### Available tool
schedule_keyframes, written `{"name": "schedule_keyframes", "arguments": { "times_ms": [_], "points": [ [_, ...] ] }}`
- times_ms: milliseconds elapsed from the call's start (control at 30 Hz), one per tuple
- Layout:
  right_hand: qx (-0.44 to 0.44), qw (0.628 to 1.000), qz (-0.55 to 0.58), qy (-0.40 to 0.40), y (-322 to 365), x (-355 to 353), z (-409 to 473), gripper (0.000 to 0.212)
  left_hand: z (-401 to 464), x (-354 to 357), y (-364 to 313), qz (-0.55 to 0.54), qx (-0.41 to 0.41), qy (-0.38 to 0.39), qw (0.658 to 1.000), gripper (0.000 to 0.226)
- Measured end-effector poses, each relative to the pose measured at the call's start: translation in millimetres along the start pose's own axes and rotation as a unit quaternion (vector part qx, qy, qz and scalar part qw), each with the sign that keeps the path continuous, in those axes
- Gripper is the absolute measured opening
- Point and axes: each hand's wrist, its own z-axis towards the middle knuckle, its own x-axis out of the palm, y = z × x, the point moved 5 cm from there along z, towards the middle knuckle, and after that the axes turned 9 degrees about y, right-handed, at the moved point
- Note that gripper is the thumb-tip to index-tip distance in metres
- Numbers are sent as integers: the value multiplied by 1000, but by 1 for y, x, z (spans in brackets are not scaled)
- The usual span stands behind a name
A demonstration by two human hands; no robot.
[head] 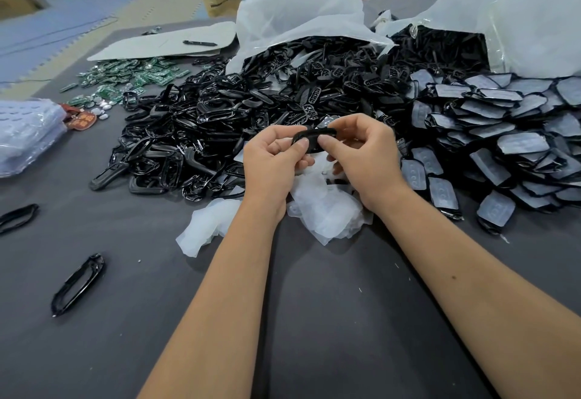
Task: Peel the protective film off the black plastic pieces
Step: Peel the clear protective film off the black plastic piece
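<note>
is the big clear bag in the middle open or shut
Open: the clear bag gapes toward the camera, and black plastic pieces spill from its mouth.

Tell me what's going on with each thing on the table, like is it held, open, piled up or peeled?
black piece: held up, pinched by both hands.
left hand: pinching the piece.
right hand: pinching the piece.
peeled film: crumpled, loose under the hands.
film-covered pieces: piled at right, still covered.
black frames: heaped at middle.
plastic bags: open, spilling parts.
pen: lying flat on a sheet.

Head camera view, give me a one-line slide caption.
Both hands, left and right, pinch a black plastic piece above peeled film scraps.
</note>
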Motion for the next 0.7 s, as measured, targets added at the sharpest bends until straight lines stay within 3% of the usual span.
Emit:
{"name": "schedule_keyframes", "arguments": {
  "times_ms": [133, 300, 567, 700],
  "points": [
    [5, 998, 56, 29, -1, 2, 0, 10, 0, 1, -1, -8, 9, 5, 1000, 17],
    [1, 999, 40, 14, -1, 2, -1, 9, -2, 3, -3, 31, 31, -12, 999, 16],
    [-47, 996, -69, -18, 7, 3, -5, 14, 0, 1, -1, 63, 49, -29, 996, 16],
    [-86, 974, -208, -31, 14, 0, -5, 31, -1, -2, -5, 46, 66, -54, 995, 17]
  ]
}}
